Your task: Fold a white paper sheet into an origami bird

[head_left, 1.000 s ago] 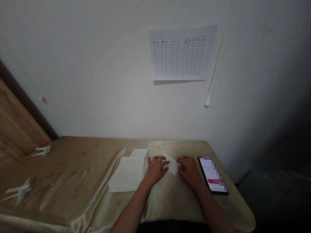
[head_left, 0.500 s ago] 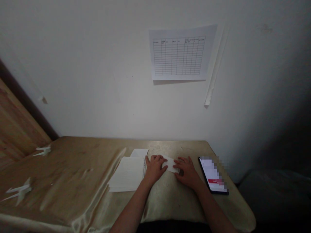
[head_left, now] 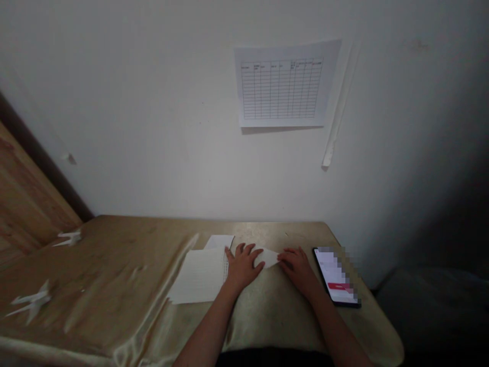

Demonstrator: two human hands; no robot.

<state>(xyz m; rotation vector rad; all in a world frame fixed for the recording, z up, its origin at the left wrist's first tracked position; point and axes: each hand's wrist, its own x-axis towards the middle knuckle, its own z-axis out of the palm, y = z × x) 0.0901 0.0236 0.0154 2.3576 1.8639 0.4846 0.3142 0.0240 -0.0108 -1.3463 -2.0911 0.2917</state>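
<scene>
A small white folded sheet of paper (head_left: 269,257) lies on the tan table (head_left: 114,285) between my two hands. My left hand (head_left: 241,265) lies flat on the paper's left part, fingers spread and stretched out. My right hand (head_left: 298,267) rests at the paper's right end with its fingers bent down onto the edge. A lined white notepad (head_left: 200,275) lies just left of my left hand, with a smaller white slip (head_left: 219,241) behind it.
A black phone (head_left: 336,278) with a lit screen lies right of my right hand near the table's right edge. Folded white paper shapes (head_left: 30,300) (head_left: 68,237) sit at the far left. A printed grid sheet (head_left: 282,86) hangs on the wall.
The paper has gone from a tilted rectangle to a flatter, narrower folded shape. My left hand's fingers have spread out over it, and my right hand has shifted slightly on its right end.
</scene>
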